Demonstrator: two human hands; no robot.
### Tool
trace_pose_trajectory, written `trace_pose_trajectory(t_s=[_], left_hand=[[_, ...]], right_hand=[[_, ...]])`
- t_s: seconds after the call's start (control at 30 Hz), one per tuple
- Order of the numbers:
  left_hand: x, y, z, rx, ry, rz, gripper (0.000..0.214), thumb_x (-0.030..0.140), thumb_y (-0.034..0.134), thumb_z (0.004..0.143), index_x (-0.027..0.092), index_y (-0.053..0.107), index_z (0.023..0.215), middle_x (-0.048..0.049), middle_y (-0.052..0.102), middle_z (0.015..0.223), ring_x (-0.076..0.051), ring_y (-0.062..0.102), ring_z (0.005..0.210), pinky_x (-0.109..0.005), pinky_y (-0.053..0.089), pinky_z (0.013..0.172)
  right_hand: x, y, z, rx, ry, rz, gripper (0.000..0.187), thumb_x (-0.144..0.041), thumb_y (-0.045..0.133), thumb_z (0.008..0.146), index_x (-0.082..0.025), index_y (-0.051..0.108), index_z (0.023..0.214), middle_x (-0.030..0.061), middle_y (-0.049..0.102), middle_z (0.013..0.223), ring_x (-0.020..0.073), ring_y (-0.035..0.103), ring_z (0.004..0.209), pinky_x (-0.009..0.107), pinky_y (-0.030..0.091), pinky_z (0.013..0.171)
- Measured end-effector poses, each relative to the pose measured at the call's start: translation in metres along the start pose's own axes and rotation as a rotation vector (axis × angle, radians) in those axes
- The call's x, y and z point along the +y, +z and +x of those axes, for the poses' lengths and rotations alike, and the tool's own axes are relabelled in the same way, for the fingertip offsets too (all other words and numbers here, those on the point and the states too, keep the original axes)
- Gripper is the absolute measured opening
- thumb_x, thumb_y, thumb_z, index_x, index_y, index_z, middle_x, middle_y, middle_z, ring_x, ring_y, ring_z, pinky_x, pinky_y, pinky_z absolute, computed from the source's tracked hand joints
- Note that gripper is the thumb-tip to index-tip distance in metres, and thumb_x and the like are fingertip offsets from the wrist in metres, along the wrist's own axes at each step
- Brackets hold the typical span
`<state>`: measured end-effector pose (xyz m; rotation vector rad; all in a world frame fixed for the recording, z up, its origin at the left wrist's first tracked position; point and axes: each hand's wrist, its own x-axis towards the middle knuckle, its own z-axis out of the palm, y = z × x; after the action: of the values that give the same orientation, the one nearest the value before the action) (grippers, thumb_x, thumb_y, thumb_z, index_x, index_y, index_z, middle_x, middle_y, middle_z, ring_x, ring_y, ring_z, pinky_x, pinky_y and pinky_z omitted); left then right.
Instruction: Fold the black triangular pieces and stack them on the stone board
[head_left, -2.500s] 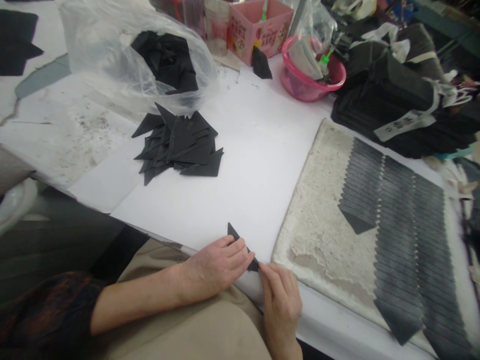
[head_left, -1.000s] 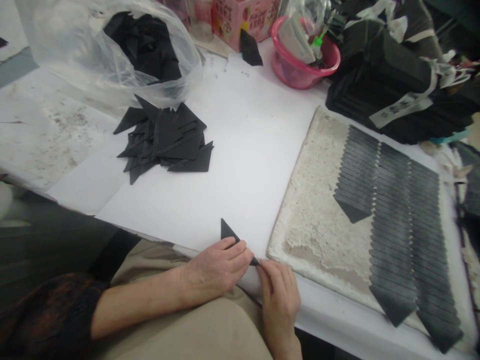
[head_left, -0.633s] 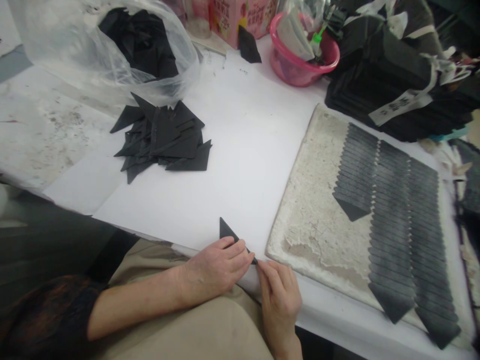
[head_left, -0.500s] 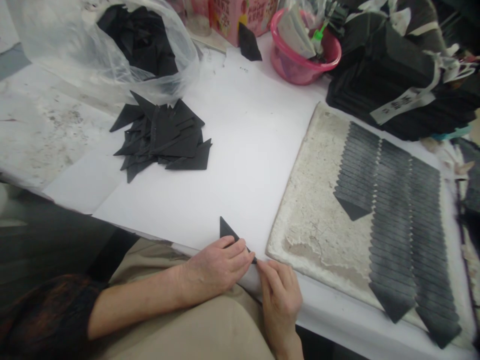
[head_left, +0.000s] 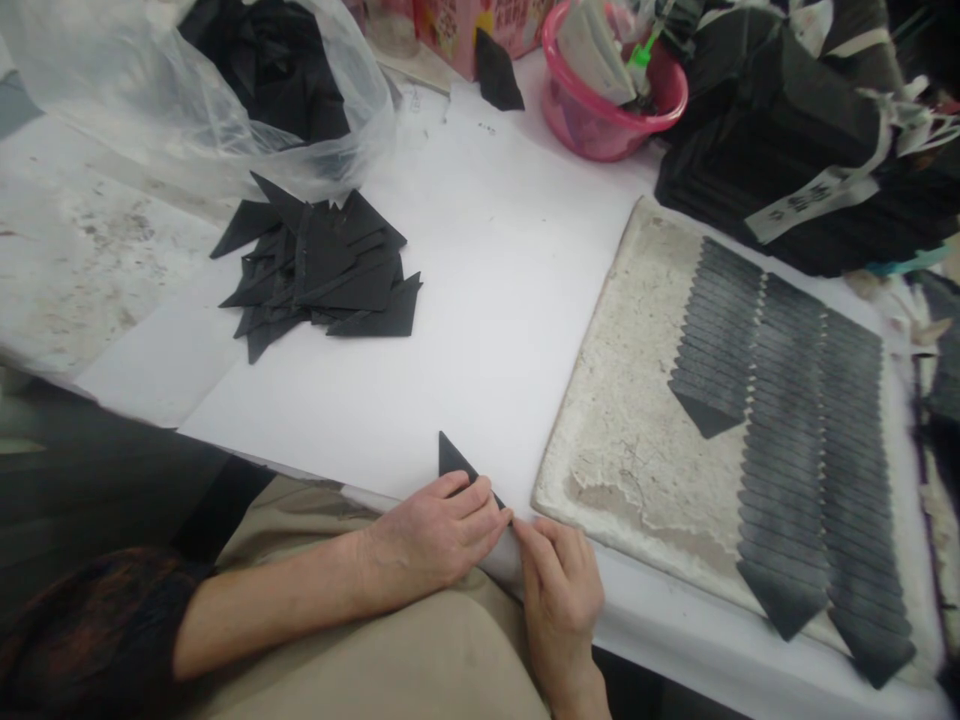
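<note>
At the table's front edge lies a dark triangular piece (head_left: 454,458), thin and flat like fabric or card, with one point facing away from me. My left hand (head_left: 442,525) covers its lower part, fingers close together and pressing it against the edge. My right hand (head_left: 559,580) pinches the piece's near right corner between thumb and forefinger. The fingers hide most of that corner. Farther back on the white surface is a loose pile of similar black pieces (head_left: 322,265), several of them pointed.
To the right, a worn pale board (head_left: 600,420) bears overlapping rows of black pointed pieces (head_left: 787,450). Behind stand a clear plastic bag (head_left: 127,110) of black pieces, a pink basin (head_left: 611,125) with a green-capped bottle, and a tied black stack (head_left: 772,140).
The view has shifted slightly. Both hands keep nearly the same place and grip on the triangular piece.
</note>
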<state>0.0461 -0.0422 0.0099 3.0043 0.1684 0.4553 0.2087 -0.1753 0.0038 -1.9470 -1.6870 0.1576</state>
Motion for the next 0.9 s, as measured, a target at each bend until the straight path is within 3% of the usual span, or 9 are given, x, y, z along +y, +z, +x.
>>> trace_pose_trajectory(t_s=[0.17,0.47,0.9], left_hand=[[0.0004,0.0013,0.0001,0.021,0.007,0.02,0.026,0.015,0.051,0.096,0.011,0.06,0.12,-0.0104,0.063,0.113,-0.025,0.056,0.112,-0.038,0.049,0.091],[-0.0004,0.0008,-0.0024,0.006,0.005,0.005,0.03,0.015,0.048,0.096,0.009,0.057,0.125,-0.011,0.062,0.114,-0.025,0.055,0.114,-0.039,0.049,0.092],[0.0014,-0.0025,-0.0021,-0.01,0.028,0.037,0.033,0.014,0.052,0.095,0.009,0.055,0.127,-0.0122,0.062,0.115,-0.027,0.057,0.114,-0.04,0.049,0.091]], right_hand=[[0.0012,-0.0002,-0.0022,0.013,0.11,0.123,0.021,-0.01,0.061,0.088,-0.02,0.063,0.106,0.004,0.064,0.091,0.0152,0.056,0.085,0.03,0.046,0.077],[0.0027,0.0022,-0.0038,0.048,-0.04,-0.03,0.026,-0.008,0.062,0.086,-0.022,0.068,0.107,0.0043,0.063,0.086,0.0156,0.054,0.079,0.029,0.043,0.071],[0.0004,-0.0007,-0.0062,-0.017,0.016,-0.037,0.026,-0.008,0.059,0.089,-0.021,0.064,0.11,0.0054,0.062,0.092,0.0163,0.055,0.084,0.031,0.044,0.075]])
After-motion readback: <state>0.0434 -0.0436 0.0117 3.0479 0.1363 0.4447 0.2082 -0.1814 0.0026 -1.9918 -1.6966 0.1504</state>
